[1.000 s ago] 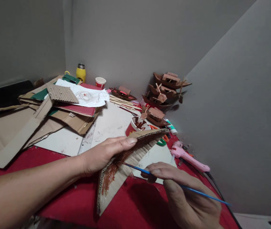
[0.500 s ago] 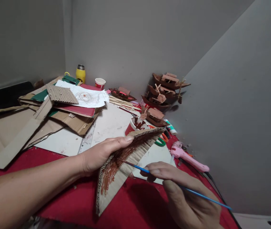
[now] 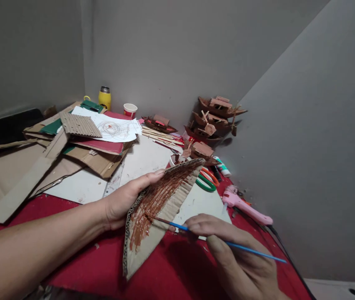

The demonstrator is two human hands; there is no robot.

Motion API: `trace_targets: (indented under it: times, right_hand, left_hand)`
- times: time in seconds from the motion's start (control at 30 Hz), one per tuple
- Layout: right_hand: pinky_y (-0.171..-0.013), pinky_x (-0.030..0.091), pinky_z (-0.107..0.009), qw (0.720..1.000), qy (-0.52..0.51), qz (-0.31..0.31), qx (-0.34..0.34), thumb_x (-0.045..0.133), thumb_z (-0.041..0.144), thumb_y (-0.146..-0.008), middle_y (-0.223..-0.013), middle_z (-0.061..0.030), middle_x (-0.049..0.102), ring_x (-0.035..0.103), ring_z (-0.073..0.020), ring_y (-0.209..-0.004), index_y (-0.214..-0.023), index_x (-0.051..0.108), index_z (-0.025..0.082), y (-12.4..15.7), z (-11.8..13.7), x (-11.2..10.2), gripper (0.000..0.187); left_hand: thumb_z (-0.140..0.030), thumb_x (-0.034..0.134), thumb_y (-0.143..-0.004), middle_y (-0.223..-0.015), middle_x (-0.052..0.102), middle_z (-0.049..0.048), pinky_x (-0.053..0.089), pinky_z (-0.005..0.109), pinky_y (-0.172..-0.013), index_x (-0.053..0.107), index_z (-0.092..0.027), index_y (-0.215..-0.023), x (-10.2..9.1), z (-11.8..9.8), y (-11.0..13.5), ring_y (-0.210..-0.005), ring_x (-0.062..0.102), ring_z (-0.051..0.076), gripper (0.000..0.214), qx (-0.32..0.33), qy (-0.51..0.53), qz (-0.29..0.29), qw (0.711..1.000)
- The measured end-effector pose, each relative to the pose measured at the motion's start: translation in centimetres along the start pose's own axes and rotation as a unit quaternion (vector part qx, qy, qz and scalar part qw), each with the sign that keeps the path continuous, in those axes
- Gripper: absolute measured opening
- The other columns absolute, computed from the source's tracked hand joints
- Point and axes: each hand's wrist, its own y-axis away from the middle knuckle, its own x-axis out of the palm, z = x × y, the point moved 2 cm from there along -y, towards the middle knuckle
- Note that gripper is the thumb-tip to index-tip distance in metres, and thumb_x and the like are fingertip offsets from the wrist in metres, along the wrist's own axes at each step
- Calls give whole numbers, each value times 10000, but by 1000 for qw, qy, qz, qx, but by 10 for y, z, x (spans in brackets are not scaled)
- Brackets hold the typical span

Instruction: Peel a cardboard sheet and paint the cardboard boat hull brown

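My left hand [image 3: 127,200] grips a curved, boat-shaped piece of corrugated cardboard [image 3: 172,210] by its left edge, thumb on top and fingers hidden behind. Wet reddish-brown paint covers much of its inner face, while the right side and lower tip are bare cardboard. Between the thumb and fingers of my right hand [image 3: 227,246] is a thin blue paintbrush [image 3: 177,226]. Its brown-stained tip touches the painted area near the lower left. Partly hidden behind the cardboard's top edge stands a paper cup [image 3: 177,159] with brown paint inside.
Several brown model boats [image 3: 217,108] stand along the wall at the back right. Orange- and green-handled scissors [image 3: 207,183] and a pink glue gun [image 3: 247,206] lie to the right. Cardboard pieces [image 3: 18,187], a drawing [image 3: 111,127] and a yellow bottle [image 3: 105,99] occupy the left.
The cardboard piece has turned, so more of its painted inner face shows, and its upper tip has shifted left. The brush and my right hand have moved left and slightly down across it.
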Motion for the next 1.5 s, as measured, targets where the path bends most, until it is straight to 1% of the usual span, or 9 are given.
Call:
trace_targets:
  times: [0.27, 0.5, 0.6, 0.73, 0.97, 1.07, 1.2, 1.3, 1.5]
  right_hand:
    - [-620, 588, -272, 998, 8, -51, 35, 489, 83, -917, -972, -72, 707, 695, -179, -799, -1131, 643, 234, -4, -6, 0, 304]
    - [-752, 595, -314, 998, -16, 33, -41, 522, 31, -861, -938, -53, 738, 703, -194, -871, -1167, 606, 259, -16, 4, 6, 390]
    - [-732, 598, -298, 999, 5, -21, -31, 538, 49, -861, -941, -53, 742, 709, -183, -826, -1151, 626, 261, -20, -1, 2, 370]
    - [-741, 602, -289, 997, 27, -73, -11, 557, 88, -866, -937, -57, 749, 715, -183, -829, -1097, 662, 252, -26, -10, -2, 302]
    - [-736, 595, -281, 997, -25, 3, -76, 549, 73, -855, -902, -58, 748, 717, -181, -801, -1135, 621, 255, -27, -3, 1, 341]
    - [-648, 599, -254, 996, -13, -92, -14, 541, 115, -883, -828, -45, 735, 711, -171, -716, -1059, 641, 241, -27, -10, -11, 238]
    - [-548, 572, -223, 963, 59, -250, 86, 569, 199, -896, -745, -25, 698, 679, -152, -627, -911, 655, 212, -31, -29, -35, 88]
    - [-568, 571, -248, 954, 109, -262, 97, 576, 250, -895, -767, -29, 697, 675, -161, -647, -934, 656, 202, -35, -43, -46, 101]
    - [-614, 559, -273, 964, 110, -201, 132, 523, 318, -924, -830, -60, 708, 684, -185, -742, -939, 664, 173, -46, -62, -51, 203]
  left_hand:
    - [-326, 470, -919, -917, 762, 75, 522, 299, -763, 645, -147, -1180, 1, -2, 1, -783, 705, 200, 361, -49, 35, -28, 998]
    - [-387, 451, -923, -851, 769, 97, 519, 296, -790, 660, -85, -1125, -2, -9, 0, -718, 715, 206, 419, -59, 28, -118, 991]
    - [-492, 382, -926, -774, 766, 114, 534, 323, -719, 668, -67, -1102, -3, -8, 1, -632, 710, 224, 541, -110, 26, -132, 985]
    - [-585, 297, -915, -815, 763, 152, 545, 341, -665, 675, -39, -1083, -4, -4, -1, -631, 708, 232, 684, -172, 45, -99, 979]
    - [-479, 468, -896, -820, 770, 122, 537, 307, -769, 714, -56, -954, -10, -2, -5, -727, 722, 224, 492, -132, 55, -161, 977]
    - [-458, 510, -882, -769, 770, 99, 546, 284, -678, 714, -78, -949, -9, -7, -4, -645, 715, 205, 436, -130, 57, -186, 972]
    - [-408, 562, -865, -704, 764, 60, 552, 263, -639, 702, -113, -982, -11, -15, -4, -610, 712, 190, 347, -100, 53, -262, 958]
    - [-433, 547, -868, -708, 763, 68, 563, 299, -626, 692, -108, -1001, -13, -17, -5, -577, 706, 205, 381, -105, 52, -271, 955]
    - [-534, 450, -881, -761, 752, 183, 548, 321, -604, 687, -61, -957, -13, -18, -5, -645, 719, 266, 534, -146, 21, -180, 973]
